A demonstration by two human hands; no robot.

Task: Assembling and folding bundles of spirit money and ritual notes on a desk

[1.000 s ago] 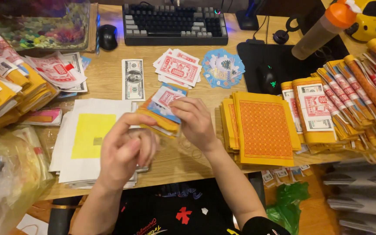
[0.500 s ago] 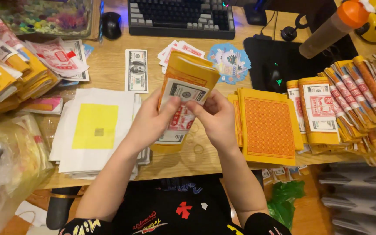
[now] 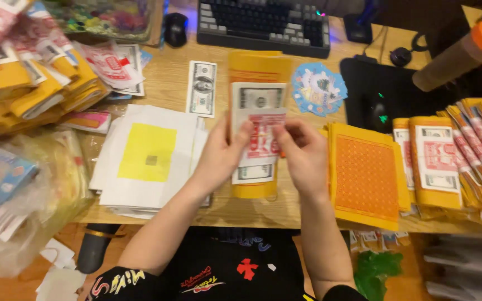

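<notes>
A wooden bench fills the view, crowded with paper goods, with a dark keyboard and a black mouse along its far edge, both partly cut off at the top.

At the middle lies a yellow paper bundle with a strip of grey banknote-style sheets and a red-printed slip laid on top. The left hand has its fingers curled against the left edge of the slip, thumb on top; the right hand pinches the slip's right edge between thumb and fingertips. Both hands are closed on the slip, and they hide the middle of the bundle, so how the layers sit beneath cannot be made out.

Just left of the bundle lies a single banknote, and nearer the person a stack of white sheets with a yellow square in the centre. To the right lies a stack of orange patterned sheets, close beside the right wrist, then a row of wrapped yellow bundles running off the right edge. A fanned round of blue cards sits beyond the right hand. More yellow bundles pile at the far left, cut off by the frame, and a clear plastic bag blurs what lies inside it. An orange-capped tube leans in at the upper right, only partly seen.
</notes>
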